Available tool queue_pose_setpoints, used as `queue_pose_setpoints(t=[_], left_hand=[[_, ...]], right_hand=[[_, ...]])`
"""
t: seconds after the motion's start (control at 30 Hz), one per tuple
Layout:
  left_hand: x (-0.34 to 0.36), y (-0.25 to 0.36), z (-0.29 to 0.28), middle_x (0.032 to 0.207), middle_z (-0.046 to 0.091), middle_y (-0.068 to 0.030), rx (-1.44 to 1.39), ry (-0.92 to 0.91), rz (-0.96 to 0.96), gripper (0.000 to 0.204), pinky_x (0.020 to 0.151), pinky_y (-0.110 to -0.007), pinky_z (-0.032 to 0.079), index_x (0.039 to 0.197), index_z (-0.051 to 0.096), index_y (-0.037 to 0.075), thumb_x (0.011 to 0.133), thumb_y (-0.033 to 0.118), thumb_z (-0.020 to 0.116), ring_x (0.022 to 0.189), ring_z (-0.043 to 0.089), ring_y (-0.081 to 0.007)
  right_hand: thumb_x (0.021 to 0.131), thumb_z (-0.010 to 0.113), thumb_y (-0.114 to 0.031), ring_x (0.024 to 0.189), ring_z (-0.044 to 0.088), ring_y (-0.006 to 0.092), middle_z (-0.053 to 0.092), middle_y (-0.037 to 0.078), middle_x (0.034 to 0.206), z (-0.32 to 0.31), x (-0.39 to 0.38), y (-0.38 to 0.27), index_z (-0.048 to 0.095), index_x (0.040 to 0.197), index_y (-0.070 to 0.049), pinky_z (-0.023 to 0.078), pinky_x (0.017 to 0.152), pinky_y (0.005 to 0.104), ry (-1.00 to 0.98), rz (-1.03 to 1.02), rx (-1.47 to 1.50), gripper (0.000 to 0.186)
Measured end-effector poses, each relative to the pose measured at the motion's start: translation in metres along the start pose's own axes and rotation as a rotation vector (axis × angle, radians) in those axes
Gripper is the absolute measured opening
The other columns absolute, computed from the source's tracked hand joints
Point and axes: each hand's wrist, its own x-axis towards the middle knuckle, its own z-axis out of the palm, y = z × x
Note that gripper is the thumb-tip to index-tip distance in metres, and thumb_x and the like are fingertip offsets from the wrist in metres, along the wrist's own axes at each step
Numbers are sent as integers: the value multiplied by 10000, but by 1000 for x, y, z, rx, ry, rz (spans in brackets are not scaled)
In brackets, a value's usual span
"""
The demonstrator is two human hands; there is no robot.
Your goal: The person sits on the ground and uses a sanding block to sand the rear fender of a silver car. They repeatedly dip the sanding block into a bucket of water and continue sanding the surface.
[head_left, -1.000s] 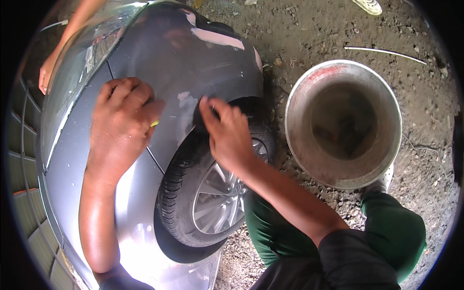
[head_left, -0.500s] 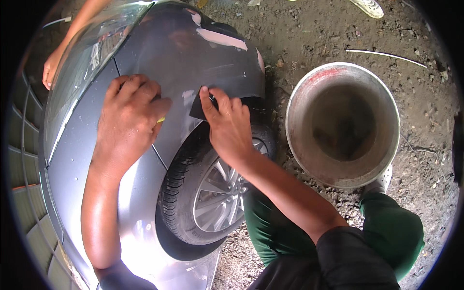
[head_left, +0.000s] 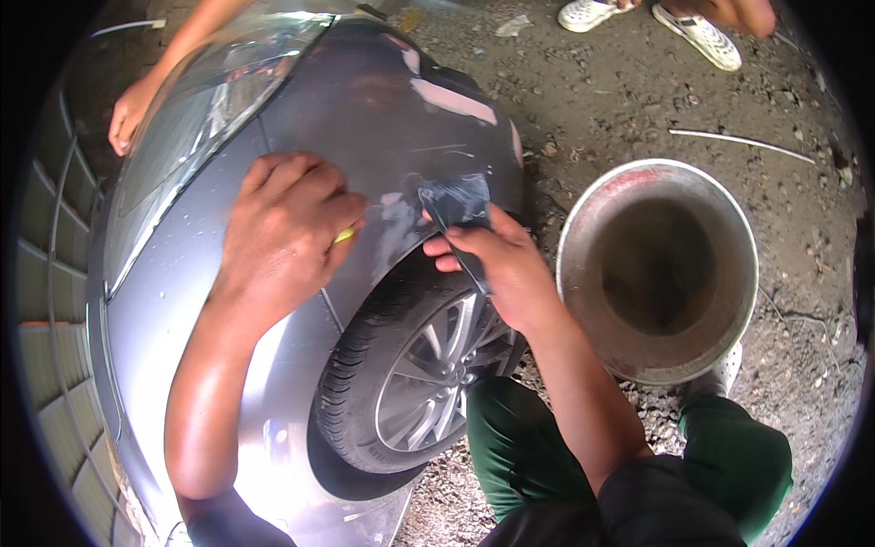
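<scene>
Right hand point(head_left: 506, 264) pinches a dark sheet point(head_left: 456, 205), fingers closed on its lower edge; sheet lies flat on the grey car fender point(head_left: 365, 137) above the wheel point(head_left: 415, 374). Left hand point(head_left: 287, 232) pressed on the fender just beside it, fingers curled over a small yellow-green item point(head_left: 344, 235). Metal bucket point(head_left: 658, 269) on the ground, right of hand; contents cannot be told. Sheet looks wet, creased, bluish-black.
</scene>
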Motion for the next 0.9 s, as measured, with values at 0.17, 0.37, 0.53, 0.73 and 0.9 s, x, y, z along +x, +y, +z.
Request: queue_pose_setpoints(t=[0.17,0.37,0.53,0.73,0.9], left_hand=[[8,2,-1,956,709,-59,-172,36,-39,441,983,-442,494,1180,817,118,778,276,905,1040,677,-280],[5,-6,-4,935,707,-89,-542,-60,-24,278,917,-457,511,1117,783,43,859,130,839,974,677,-303],[4,-9,-13,974,672,-91,-823,-113,-272,114,843,-374,514,969,682,-14,957,74,753,894,658,-218],[8,-8,-22,962,629,-46,-1105,-141,-587,138,759,-312,497,968,656,-38,1003,85,706,851,618,-120],[5,-7,-18,949,637,-51,-1019,-195,-526,135,766,-313,501,959,674,-35,993,89,714,859,625,-120]], right_hand=[[1024,644,-113,1125,771,298,743,180,1335,1,-16,-29,621,1437,6,617,946,397,-251,31,75,431],[1010,645,-62,1113,778,363,726,237,1310,11,-8,-39,590,1448,53,650,930,452,-346,62,-233,456],[1081,630,-427,1353,635,521,677,239,1414,-7,-19,-43,609,1424,-32,511,1161,636,-542,-22,456,524],[1024,739,-64,1377,639,362,664,155,1465,8,-1,-19,601,1450,-72,552,1122,557,-393,-506,418,448],[942,786,80,1158,720,161,736,84,1321,66,-2,-33,589,1495,-48,567,1043,317,-132,-498,442,600]])
